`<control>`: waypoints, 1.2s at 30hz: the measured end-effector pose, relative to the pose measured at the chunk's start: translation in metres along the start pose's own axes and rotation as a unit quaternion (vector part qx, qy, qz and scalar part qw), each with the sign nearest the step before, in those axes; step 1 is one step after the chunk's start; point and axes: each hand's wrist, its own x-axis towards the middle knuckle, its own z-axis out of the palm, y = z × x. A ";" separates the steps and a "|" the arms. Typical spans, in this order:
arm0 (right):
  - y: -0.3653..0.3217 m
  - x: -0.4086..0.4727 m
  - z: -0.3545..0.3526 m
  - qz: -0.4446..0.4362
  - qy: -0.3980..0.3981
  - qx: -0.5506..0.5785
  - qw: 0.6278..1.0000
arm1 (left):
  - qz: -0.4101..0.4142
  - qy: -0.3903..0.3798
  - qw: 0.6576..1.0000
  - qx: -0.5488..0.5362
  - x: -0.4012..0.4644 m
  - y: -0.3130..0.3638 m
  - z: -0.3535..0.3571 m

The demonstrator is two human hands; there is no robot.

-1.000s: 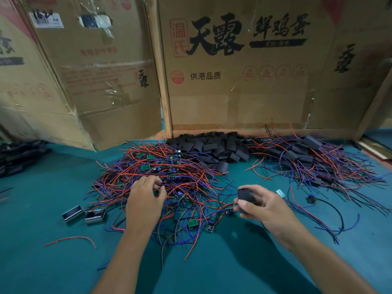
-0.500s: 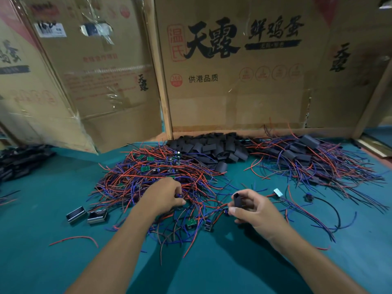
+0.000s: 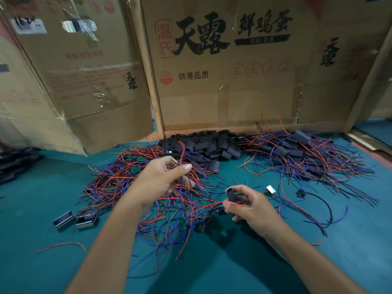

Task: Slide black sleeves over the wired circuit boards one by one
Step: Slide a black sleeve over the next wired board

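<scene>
At the far left edge a dark stack (image 3: 14, 162) lies on the teal table (image 3: 318, 262), too dim to identify. Nearer, two small metal-edged black boxes (image 3: 74, 219) sit side by side, and a loose red wire (image 3: 61, 246) curves just in front of them. Behind all this, cardboard boxes (image 3: 222, 81) stand as a wall along the far side.

Left of centre spreads a big tangle of red and blue wires with green boards (image 3: 135, 169) showing among them. The left hand (image 3: 161, 179) is raised just above this tangle, thumb and fingers pinching a few wires (image 3: 180, 158) that rise from the heap; whether a board hangs on them cannot be told.

Behind the tangle, against the cardboard, lies a pile of black sleeves (image 3: 207, 145).

The right hand (image 3: 252, 206) hovers near the tangle's right edge, fingers curled round one black sleeve (image 3: 231, 194) held with its open end up and to the left; a red wire (image 3: 229, 203) crosses the fingers just below it.

Just right of that hand a small white connector (image 3: 270, 189) lies on the table, and beyond it a black cable (image 3: 318, 200) loops. At the far right is a second heap of wires with sleeves already on (image 3: 297, 149).
</scene>
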 end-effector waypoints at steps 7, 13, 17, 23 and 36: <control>0.004 0.004 -0.011 -0.012 0.096 -0.107 0.990 | 0.016 0.222 0.964 0.143 0.005 -0.022 -0.005; -0.002 0.006 -0.025 -0.086 0.177 -0.165 0.967 | 0.106 0.429 0.877 0.190 0.010 -0.023 -0.020; -0.007 0.001 -0.016 -0.108 0.137 -0.151 0.973 | 0.205 0.414 0.885 0.064 0.005 -0.009 -0.016; -0.022 -0.001 -0.010 -0.141 0.058 -0.078 0.985 | 0.127 0.224 0.954 -0.153 0.009 -0.008 0.018; -0.019 0.002 -0.045 -0.130 0.042 -0.295 0.946 | 0.092 0.050 0.880 -0.463 0.002 -0.039 0.028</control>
